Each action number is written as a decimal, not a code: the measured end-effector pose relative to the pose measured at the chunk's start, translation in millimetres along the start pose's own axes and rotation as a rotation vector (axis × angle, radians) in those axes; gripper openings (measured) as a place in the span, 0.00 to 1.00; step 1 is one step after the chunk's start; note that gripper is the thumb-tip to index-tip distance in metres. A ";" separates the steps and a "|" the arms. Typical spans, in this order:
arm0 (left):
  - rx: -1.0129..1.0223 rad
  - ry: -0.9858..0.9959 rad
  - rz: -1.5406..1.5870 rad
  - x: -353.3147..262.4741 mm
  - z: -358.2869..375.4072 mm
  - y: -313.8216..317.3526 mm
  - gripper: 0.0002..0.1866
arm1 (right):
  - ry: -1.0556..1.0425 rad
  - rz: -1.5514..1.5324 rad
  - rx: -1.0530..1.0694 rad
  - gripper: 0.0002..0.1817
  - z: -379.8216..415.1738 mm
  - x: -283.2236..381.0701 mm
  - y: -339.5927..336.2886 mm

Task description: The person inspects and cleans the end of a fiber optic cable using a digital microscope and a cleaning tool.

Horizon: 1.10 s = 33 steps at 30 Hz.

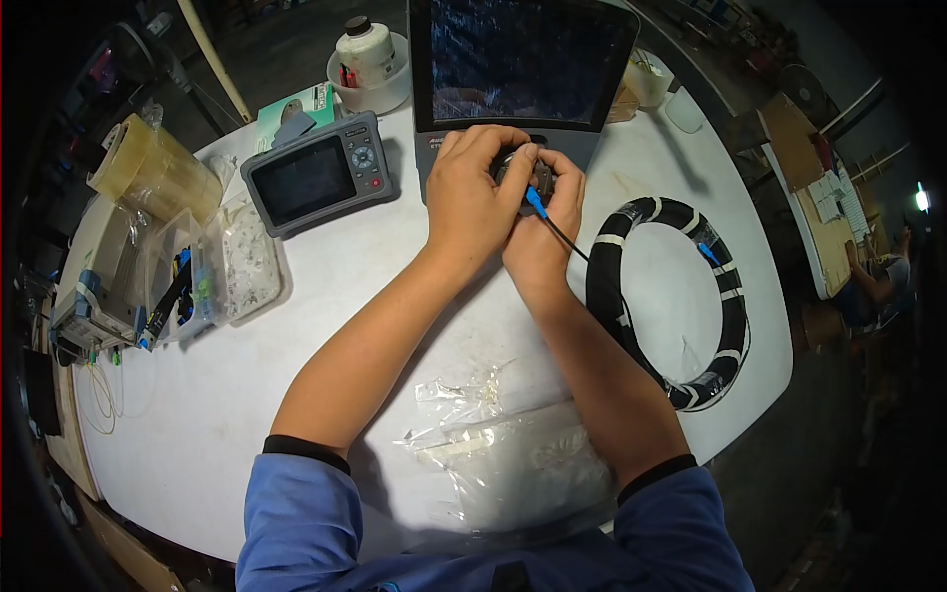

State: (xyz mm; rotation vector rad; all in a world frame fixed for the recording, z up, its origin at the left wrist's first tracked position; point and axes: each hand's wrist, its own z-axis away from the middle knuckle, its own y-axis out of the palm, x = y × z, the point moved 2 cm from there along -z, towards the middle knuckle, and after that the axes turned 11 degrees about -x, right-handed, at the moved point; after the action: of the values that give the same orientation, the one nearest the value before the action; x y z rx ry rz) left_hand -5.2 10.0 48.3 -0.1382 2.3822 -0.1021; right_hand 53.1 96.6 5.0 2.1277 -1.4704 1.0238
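My left hand (472, 192) and my right hand (552, 212) come together in front of a dark screen (518, 64) on a grey base. Their fingers curl round a dark round metal fixture (508, 170), closed on it from both sides and covering much of it. At the fixture, between the hands, is a blue fibre-optic connector (535, 200), its tip hidden near my left thumb. From it a thin black cable (568, 240) runs to a black coil of cable (606, 281) bound with white bands, right of my right forearm. Another blue connector (707, 253) lies on the coil.
Clear plastic bags (518, 464) lie between my forearms. At left are a grey handheld tester (321, 176), a clear box of tools (182, 281) and a roll of yellowish film (158, 170). A white bottle (365, 51) stands behind. Another person (878, 286) sits far right.
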 end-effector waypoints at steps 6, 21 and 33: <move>-0.006 0.029 -0.005 1.7 0.4 0.7 0.08 | 0.009 0.009 0.004 0.30 -0.6 2.3 -0.7; 0.017 0.023 -0.004 1.8 0.6 -0.3 0.08 | -0.013 0.000 -0.001 0.29 -0.6 -1.6 -0.5; 0.023 0.040 -0.012 3.1 0.4 -0.8 0.08 | 0.012 0.007 0.012 0.29 -0.5 0.4 -1.0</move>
State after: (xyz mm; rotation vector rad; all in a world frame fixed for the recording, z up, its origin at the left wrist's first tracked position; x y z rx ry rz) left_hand -7.1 8.8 46.0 -0.1402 2.4196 -0.1391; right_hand 53.9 97.1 5.8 2.1227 -1.4713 1.0491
